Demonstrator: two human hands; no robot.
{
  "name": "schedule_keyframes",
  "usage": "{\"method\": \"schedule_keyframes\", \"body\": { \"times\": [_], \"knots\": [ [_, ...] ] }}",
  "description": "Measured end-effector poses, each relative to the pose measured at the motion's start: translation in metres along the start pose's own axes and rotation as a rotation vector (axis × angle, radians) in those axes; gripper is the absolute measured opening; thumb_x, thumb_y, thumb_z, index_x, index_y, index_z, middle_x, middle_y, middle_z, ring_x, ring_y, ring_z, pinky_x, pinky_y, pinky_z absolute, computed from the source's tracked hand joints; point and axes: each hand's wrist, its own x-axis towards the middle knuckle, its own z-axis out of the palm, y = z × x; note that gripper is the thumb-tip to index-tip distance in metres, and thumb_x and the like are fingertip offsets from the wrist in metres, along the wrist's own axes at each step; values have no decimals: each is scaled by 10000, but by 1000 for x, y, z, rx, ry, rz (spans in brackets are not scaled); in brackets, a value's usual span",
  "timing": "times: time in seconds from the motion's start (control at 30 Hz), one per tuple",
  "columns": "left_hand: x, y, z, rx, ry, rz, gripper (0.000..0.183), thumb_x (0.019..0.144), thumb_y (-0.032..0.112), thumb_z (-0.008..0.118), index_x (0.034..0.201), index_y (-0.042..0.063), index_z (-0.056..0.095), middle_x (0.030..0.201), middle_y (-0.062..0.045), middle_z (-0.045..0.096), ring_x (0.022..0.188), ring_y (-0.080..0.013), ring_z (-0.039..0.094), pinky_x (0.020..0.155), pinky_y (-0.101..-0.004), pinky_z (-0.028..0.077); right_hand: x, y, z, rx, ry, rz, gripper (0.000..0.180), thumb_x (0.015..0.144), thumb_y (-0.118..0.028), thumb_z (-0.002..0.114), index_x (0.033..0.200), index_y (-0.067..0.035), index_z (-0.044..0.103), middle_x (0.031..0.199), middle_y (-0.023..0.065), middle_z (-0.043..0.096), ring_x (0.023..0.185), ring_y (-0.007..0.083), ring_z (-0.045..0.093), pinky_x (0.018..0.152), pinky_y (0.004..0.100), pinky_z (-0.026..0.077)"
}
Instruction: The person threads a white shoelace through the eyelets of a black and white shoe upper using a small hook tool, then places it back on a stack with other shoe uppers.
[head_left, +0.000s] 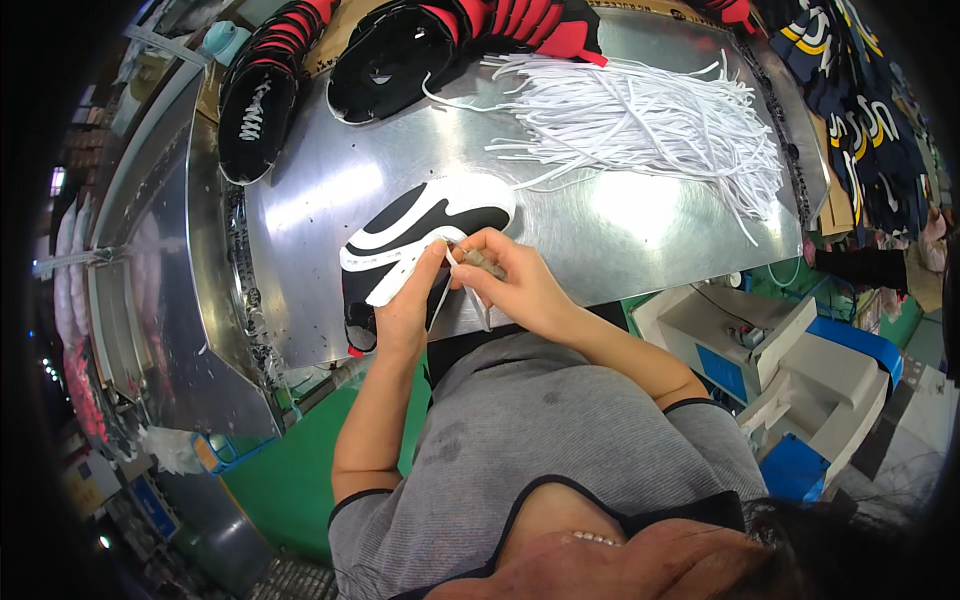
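A black and white shoe upper (420, 217) lies on the metal table right before me. My left hand (412, 300) pinches its white eyelet strip (392, 283) near the upper end, thumb on top. My right hand (517, 281) meets it there, closed around a small tool's handle (484, 262) that looks wrapped or worn; the tool's tip is hidden between my fingers. A white shoelace (478, 307) hangs from the eyelet area below my right fingers. Beyond the upper, a big heap of white shoelaces (645, 120) is spread over the table.
Nested rows of black and red shoe uppers (259, 120) stand at the table's far left and far middle (390, 75). Dark uppers with white and yellow trim (862, 127) are stacked past the right edge. A beige and blue machine (780, 375) stands at the lower right.
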Motion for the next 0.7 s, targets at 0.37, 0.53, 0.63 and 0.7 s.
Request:
{"method": "schedule_keyframes", "body": {
  "times": [0.37,0.53,0.63,0.7],
  "knots": [
    [0,-7,-9,118,-28,35,197,929,71,641,1100,-20,681,1053,-65,692,953,-139,640,857,-264,493,1,-6,-11,-237,33,-87,126,994,-67,539,1082,23,534,904,96,696,627,76,542,592,236,471],
    [-1,-12,-6,377,-11,222,164,919,57,663,1058,-24,695,1011,-57,713,892,-132,668,778,-265,518,6,-8,-13,-429,60,-135,132,976,-76,556,1054,24,516,892,126,705,620,112,589,592,261,484],
    [-2,-15,-6,776,-24,496,171,913,62,668,1054,-29,699,979,-103,733,859,-201,711,737,-287,531,19,1,-15,-492,83,-221,124,967,-77,552,1028,12,491,855,152,695,667,221,660,616,324,504],
    [-3,-9,3,1068,-81,759,162,906,52,664,1039,-34,698,952,-109,731,845,-221,712,725,-298,532,26,3,-8,-666,89,-155,112,963,-70,547,1022,0,482,826,158,686,716,288,677,643,358,511]
  ]
}}
